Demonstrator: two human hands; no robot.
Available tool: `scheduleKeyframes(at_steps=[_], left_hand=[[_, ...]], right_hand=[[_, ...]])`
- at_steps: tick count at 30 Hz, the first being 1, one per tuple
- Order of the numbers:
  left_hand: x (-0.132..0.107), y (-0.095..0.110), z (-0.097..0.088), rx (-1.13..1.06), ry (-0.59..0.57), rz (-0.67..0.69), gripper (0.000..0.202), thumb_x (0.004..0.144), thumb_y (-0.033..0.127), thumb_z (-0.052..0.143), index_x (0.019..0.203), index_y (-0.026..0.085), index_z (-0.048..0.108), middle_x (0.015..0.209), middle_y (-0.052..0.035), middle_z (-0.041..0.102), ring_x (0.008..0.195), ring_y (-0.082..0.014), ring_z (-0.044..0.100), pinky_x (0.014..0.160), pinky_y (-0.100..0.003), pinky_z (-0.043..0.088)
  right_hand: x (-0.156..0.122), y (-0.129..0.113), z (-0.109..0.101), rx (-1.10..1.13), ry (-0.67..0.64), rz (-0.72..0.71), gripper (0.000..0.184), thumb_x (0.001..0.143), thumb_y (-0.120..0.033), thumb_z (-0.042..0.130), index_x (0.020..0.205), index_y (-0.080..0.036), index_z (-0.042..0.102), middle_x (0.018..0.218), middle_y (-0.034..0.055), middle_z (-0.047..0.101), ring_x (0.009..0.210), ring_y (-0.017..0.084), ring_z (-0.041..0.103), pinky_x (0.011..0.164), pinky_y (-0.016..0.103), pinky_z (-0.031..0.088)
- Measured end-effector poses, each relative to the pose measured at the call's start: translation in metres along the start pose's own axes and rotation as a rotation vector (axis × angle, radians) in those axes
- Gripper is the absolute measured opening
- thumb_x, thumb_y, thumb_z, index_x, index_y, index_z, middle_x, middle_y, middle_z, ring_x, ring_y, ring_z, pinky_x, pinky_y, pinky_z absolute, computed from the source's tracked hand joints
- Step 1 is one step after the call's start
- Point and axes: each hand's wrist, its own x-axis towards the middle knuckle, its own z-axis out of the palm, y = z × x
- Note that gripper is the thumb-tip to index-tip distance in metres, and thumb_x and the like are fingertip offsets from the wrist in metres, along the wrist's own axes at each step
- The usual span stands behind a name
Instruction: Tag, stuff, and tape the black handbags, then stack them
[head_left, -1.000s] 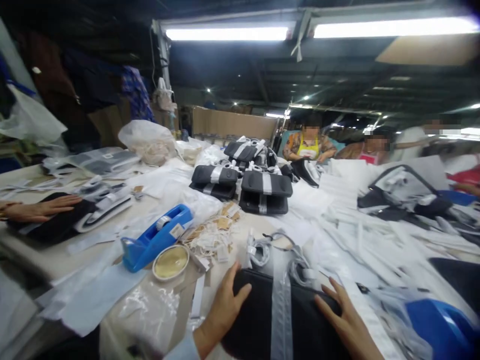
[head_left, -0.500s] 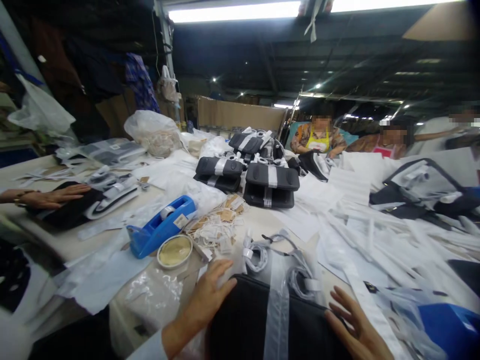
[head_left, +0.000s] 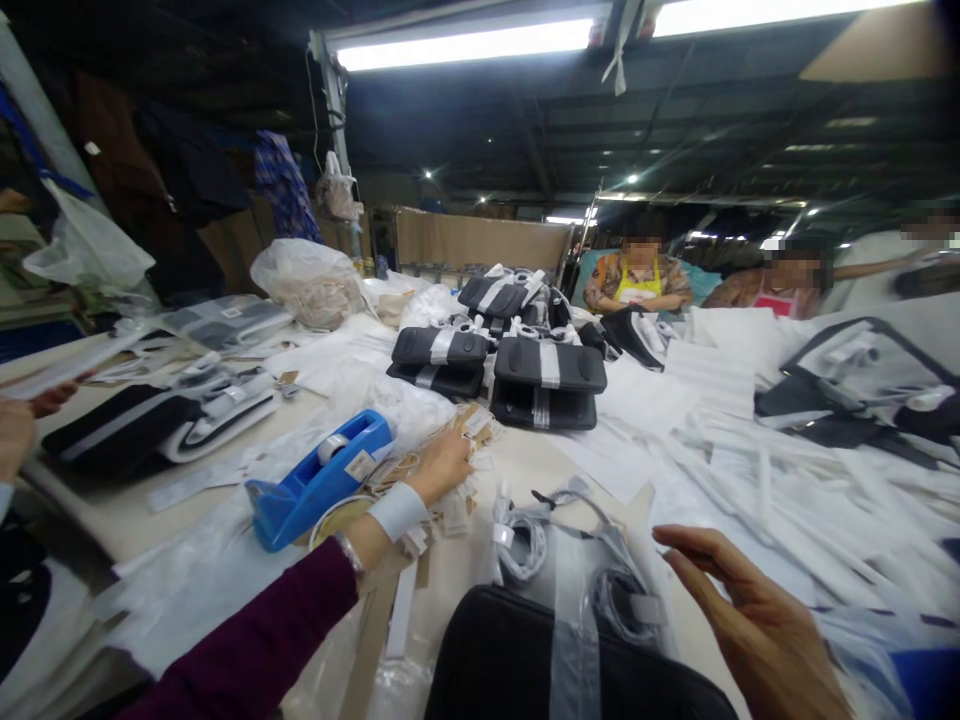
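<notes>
My left hand (head_left: pixel 444 466), reaching from a purple sleeve with a pale band at the wrist, is over a heap of small brown hang tags (head_left: pixel 474 422) with white strings. Its fingers curl down in a pinch at a hang tag; the fingertips are partly hidden. In front of me lies a black bag (head_left: pixel 510 660) with a clear strip round its middle and wrapped, coiled straps (head_left: pixel 525 545) at its top. My right hand (head_left: pixel 757 620) hovers just right of the bag, open, thumb and fingers apart and nothing in it.
A blue tape dispenser (head_left: pixel 319 480) stands left of the tags, beside a round tin (head_left: pixel 337 520) partly behind my arm. Several strapped black bags (head_left: pixel 551 365) are stacked ahead. White wrapping sheets (head_left: pixel 720 490) cover the right side. A co-worker's hand (head_left: pixel 60 393) is at far left.
My left hand has left the bag and moved forward to the tag heap. My right hand has come off the bag's right side. The co-worker's hand has lifted off the black item at left.
</notes>
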Motion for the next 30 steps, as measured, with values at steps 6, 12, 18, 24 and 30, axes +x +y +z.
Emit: scheduleKeyframes(at_steps=[6,12,18,24,30], left_hand=[[0.006,0.013,0.022,-0.053,0.045,-0.079,0.015,0.069,0.002,0.062,0.078,0.012,0.067,0.113,-0.0192,0.062,0.118,-0.0344,0.051,0.097,-0.047,0.041],[0.026,-0.009,-0.005,-0.419,0.041,-0.154,0.011,0.071,0.012,0.059,0.063,0.016,0.054,0.068,-0.0066,0.065,0.075,-0.024,0.066,0.07,-0.035,0.049],[0.032,-0.015,-0.07,-0.837,0.105,-0.073,0.016,0.077,0.03,0.057,0.075,0.017,0.049,0.094,-0.0099,0.071,0.078,-0.0168,0.068,0.063,-0.026,0.049],[0.035,-0.001,-0.13,-0.976,0.121,0.049,0.017,0.066,0.027,0.066,0.07,0.015,0.054,0.078,-0.0071,0.071,0.056,-0.0101,0.058,0.049,-0.021,0.04],[0.018,0.006,-0.166,-1.071,-0.024,0.103,0.017,0.065,0.022,0.068,0.069,0.016,0.053,0.065,-0.0026,0.068,0.047,-0.008,0.05,0.042,-0.019,0.032]], right_hand=[[0.011,0.001,0.012,0.02,-0.047,-0.02,0.037,0.078,-0.057,0.058,0.099,-0.029,0.069,0.099,0.0014,0.071,0.089,0.024,0.066,0.063,0.026,0.052],[0.029,-0.019,0.021,0.09,-0.153,-0.134,0.03,0.078,-0.048,0.062,0.096,-0.025,0.069,0.098,0.0026,0.071,0.097,0.024,0.063,0.085,0.031,0.047],[0.068,-0.073,0.071,0.317,-0.395,-0.265,0.019,0.074,-0.031,0.062,0.087,-0.019,0.069,0.09,0.004,0.071,0.086,0.02,0.063,0.082,0.032,0.048],[0.116,-0.136,0.142,0.43,-0.404,-0.414,0.035,0.065,-0.013,0.057,0.099,-0.018,0.067,0.096,0.0041,0.068,0.075,0.015,0.058,0.074,0.032,0.046],[0.128,-0.183,0.181,0.694,-0.625,-0.408,0.047,0.056,-0.007,0.063,0.101,-0.018,0.063,0.101,0.0031,0.068,0.096,0.019,0.058,0.085,0.033,0.043]])
